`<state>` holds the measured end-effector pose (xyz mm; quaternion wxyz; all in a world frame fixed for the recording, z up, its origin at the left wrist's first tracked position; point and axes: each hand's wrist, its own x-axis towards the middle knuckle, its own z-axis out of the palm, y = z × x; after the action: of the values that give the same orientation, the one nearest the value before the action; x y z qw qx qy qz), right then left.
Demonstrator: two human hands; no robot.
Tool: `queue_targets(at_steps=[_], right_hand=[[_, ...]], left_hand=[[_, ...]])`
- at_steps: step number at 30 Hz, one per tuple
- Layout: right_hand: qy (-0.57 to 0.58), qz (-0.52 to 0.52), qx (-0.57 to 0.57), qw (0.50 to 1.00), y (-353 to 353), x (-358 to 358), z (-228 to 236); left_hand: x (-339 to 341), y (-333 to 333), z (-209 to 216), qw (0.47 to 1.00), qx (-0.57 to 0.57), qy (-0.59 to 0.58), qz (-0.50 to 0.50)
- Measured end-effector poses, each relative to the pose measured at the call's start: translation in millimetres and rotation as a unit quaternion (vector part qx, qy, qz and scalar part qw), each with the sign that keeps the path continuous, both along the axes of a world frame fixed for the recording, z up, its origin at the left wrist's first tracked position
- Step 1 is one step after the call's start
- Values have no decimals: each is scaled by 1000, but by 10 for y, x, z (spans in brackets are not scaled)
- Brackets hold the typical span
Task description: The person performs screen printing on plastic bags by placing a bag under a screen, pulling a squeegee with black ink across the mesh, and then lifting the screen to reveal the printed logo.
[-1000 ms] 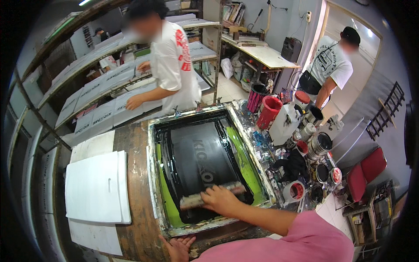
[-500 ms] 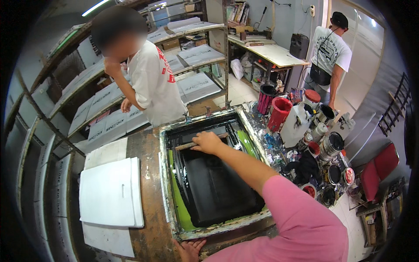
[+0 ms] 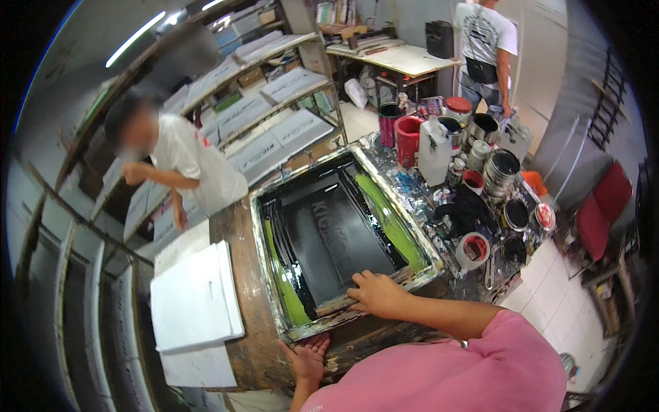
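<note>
A screen-printing frame (image 3: 434, 250) lies on the worn work table, its mesh coated with black ink and edged with green. My right hand (image 3: 379, 295) is closed over the wooden handle of a squeegee (image 3: 335, 304), which lies across the near end of the mesh. Dark lettering shows faintly on the inked mesh. Just below the frame's near-left corner, my left hand (image 3: 309, 356) has its fingers stretched out, palm partly up, and holds nothing I can see. To its left rests a stack of white bags (image 3: 192, 295) with a cut-out handle.
Paint cans, a red tub (image 3: 408, 141) and a white jug (image 3: 434, 154) crowd the table's right side. A person in a white shirt (image 3: 189, 154) stands beyond the table at left, before drying racks holding printed bags (image 3: 302, 127). Another person (image 3: 486, 41) stands far right.
My right hand has drawn the squeegee from the far end of the mesh to the near end, baring the lettering. The person at left has bent lower. My view has shifted.
</note>
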<state>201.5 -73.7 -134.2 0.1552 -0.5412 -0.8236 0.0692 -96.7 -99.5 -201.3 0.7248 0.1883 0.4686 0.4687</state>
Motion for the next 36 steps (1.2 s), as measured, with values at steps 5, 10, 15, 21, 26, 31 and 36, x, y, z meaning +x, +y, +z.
queue_targets(at_steps=[5,10,15,21,26,31,36], right_hand=[[-56,-63,129,988,-139,-182,646],[22,-62,304,951,413,-99,1478],[59,-65,343,935,888,-70,2016],[86,-55,322,941,1187,5,2361],[90,-53,338,935,1346,-3,2505],[66,-52,287,954,1427,42,2586],[76,-71,359,928,1340,41,2535]], left_hand=[[-11,54,574,996,70,-11,53],[-98,451,1133,937,330,-117,-7],[141,921,938,724,440,518,-117],[431,715,153,553,225,763,-247],[429,594,23,543,205,769,-268],[453,686,59,570,229,743,-266],[463,688,45,596,257,724,-234]])
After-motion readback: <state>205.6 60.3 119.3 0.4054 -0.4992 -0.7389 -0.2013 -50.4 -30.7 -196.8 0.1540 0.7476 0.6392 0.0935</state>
